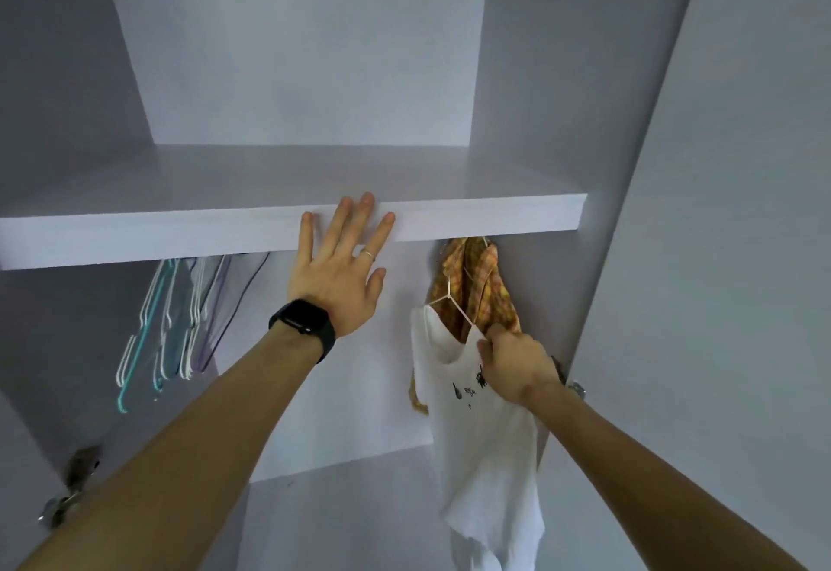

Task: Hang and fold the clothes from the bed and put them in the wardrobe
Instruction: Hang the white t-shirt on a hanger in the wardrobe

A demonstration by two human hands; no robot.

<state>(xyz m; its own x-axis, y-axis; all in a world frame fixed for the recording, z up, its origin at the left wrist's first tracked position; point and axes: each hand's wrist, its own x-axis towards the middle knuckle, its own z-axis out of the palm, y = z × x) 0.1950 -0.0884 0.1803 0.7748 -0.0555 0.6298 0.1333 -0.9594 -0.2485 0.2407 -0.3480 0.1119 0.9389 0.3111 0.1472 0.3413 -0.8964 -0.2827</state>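
Where the frame blurs at 8 o'clock: a metal fitting point(74, 478) on the left side of the wardrobe point(539, 76), too smeared to name more closely.
Shelf point(180, 229): a pale lilac board crossing the wardrobe from 9 o'clock to 3 o'clock. It hides whatever the hangers below hook onto.
Spare hangers point(157, 328): a bunch of thin wire ones in white, teal and lilac. They dangle bare under the shelf at 8 to 9 o'clock, well apart from the garments.
Left hand point(335, 278): up at the centre with its back to the camera, fingers straight and spread, holding nothing. The fingertips lie over the shelf's front edge. A black watch point(301, 323) is on the wrist and a thin ring point(368, 254) on one finger.
Plaid shirt point(476, 283): orange-and-yellow check, hanging under the shelf just right of centre, directly behind the white top.
White T-shirt point(485, 435): on a wire hanger point(454, 303), with a small black print on the chest. Its neckline sits inside the grip. The hanger's neck rises toward 11 o'clock from the grip, and the body drops toward 6 o'clock, running off the bottom edge. The hook's top is hidden by the shelf, so whether it is seated cannot be told.
Right hand point(512, 368): at 4 o'clock, with fingers and thumb curled, pinching the T-shirt's neckline together with the hanger's wire arm.
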